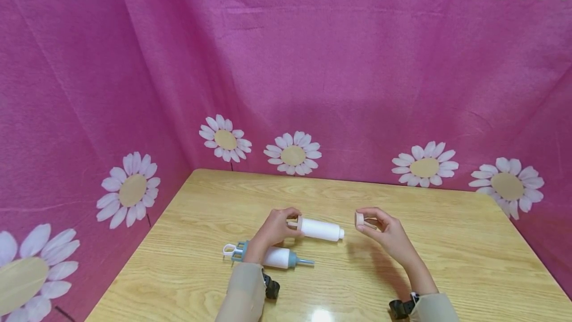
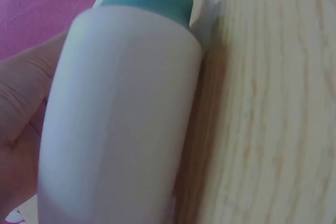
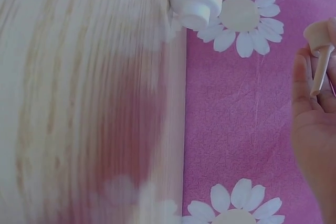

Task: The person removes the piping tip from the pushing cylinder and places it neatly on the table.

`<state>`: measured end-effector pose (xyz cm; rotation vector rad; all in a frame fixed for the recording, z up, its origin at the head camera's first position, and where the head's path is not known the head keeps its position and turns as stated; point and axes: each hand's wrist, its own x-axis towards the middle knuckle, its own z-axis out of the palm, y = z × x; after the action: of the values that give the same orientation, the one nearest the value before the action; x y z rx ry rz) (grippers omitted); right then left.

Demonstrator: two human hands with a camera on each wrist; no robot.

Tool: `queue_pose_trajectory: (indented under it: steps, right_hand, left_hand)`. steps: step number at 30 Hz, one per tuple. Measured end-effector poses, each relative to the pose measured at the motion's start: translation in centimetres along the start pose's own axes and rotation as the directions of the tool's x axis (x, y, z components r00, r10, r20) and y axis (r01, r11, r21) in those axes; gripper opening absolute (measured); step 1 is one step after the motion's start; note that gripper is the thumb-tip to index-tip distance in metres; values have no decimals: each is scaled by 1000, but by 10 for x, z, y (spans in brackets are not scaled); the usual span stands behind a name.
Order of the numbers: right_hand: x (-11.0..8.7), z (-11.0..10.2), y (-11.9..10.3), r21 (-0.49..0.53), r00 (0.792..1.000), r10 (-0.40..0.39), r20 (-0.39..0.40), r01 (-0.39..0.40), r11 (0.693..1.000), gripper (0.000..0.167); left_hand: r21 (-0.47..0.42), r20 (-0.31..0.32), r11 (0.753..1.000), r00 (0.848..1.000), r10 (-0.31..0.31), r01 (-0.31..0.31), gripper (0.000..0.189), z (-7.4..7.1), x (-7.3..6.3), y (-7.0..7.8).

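Observation:
My left hand [image 1: 273, 228] grips the beige handle end of a white syringe-like tube [image 1: 321, 229], whose narrow neck points right. That neck is uncapped in the right wrist view. Across from it, my right hand [image 1: 391, 237] pinches a beige nozzle cap [image 1: 359, 219] between fingers and thumb; a thin spout [image 3: 321, 72] sticks out of the cap toward the palm. Cap and tube are apart. Beneath my left wrist lies a second white syringe [image 1: 277, 258] with teal fittings and a white ring handle [image 1: 229, 250], partly hidden by the forearm. Its white barrel [image 2: 118, 114] fills much of the left wrist view.
Both hands are above a light wooden table [image 1: 339, 292]. A magenta cloth [image 1: 339, 73] with daisies and lettering hangs behind and to the left of it. Black wrist cameras [image 1: 270, 287] are strapped on both wrists.

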<state>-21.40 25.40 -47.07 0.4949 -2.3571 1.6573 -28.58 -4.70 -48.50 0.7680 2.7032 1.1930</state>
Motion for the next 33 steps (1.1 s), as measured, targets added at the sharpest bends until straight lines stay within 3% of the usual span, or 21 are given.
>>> queue_pose_trajectory:
  steps: [8, 17, 20, 24, 33]
  right_hand:
    - [-1, 1, 2, -34, 1000, 26, 0, -26, 999, 33]
    - [-1, 1, 3, -32, 1000, 28, -10, -29, 999, 33]
    - [-2, 1, 4, -23, 1000, 29, -9, -29, 999, 33]
    - [-2, 4, 3, -6, 999, 54, -3, -54, 999, 34]
    - [0, 11, 1, -15, 997, 83, -4, -83, 996, 34]
  left_hand:
    - [-17, 22, 997, 997, -74, 74, 54, 2, -3, -2]
    - [-48, -1, 997, 998, -66, 66, 70, 0, -5, -1]
    - [-84, -40, 996, 999, -34, 30, 67, 0, -6, 7]
    - [-78, -107, 995, 993, 53, -61, 61, 4, -6, 21]
    - [-30, -211, 968, 948, 237, -248, 56, 20, 0, 46]
